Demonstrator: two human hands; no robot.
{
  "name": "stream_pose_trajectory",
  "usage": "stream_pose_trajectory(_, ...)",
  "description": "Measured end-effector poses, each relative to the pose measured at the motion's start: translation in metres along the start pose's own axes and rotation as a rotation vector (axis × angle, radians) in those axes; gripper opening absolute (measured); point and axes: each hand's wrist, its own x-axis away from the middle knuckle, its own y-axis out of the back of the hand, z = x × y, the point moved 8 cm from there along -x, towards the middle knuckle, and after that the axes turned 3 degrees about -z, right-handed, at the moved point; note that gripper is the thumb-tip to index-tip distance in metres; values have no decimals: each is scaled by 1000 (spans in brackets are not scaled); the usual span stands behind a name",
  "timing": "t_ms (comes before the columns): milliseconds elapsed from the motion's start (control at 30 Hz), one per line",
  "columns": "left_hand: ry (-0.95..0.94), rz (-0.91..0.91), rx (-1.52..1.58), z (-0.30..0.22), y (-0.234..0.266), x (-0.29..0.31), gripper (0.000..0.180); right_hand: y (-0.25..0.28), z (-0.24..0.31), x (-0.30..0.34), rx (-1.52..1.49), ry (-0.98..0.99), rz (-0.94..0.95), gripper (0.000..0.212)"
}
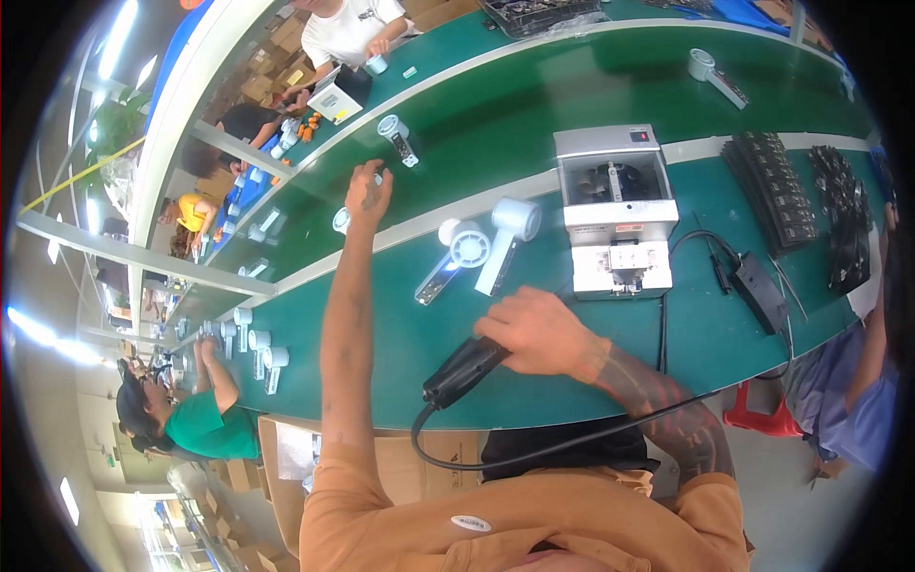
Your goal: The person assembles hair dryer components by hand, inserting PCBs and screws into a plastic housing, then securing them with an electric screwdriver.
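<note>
My left hand (368, 197) reaches out over the green conveyor belt, its fingers curled over a pale blue handheld fan (341, 221). The fan's round head shows beside my wrist, and a pale bit shows between the fingers; the rest is hidden. In my right hand (543, 331), low over the near bench, is a black electric screwdriver (465, 374) with a dark cord. Beyond that hand lie two more pale blue fans, one with its grille up (469, 246) and the other with a white handle (513, 227). Farther along the belt lies another fan (395, 133) with its handle open.
A grey-white screw feeder (618, 214) stands on the bench. To its right are dark strips of small parts (774, 191) and a black power adapter (760, 291). Several fans (274, 358) stand at the left, near a person in green (205, 419). Another person in white (348, 33) sits across.
</note>
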Motion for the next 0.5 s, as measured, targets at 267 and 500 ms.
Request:
stream_pose_trajectory(267,266,198,-103,-26,-55,-30,36,-27,5,13,165,73,142,18)
stream_pose_trajectory(500,435,-119,106,27,-40,-29,39,-34,9,12,194,78,233,11)
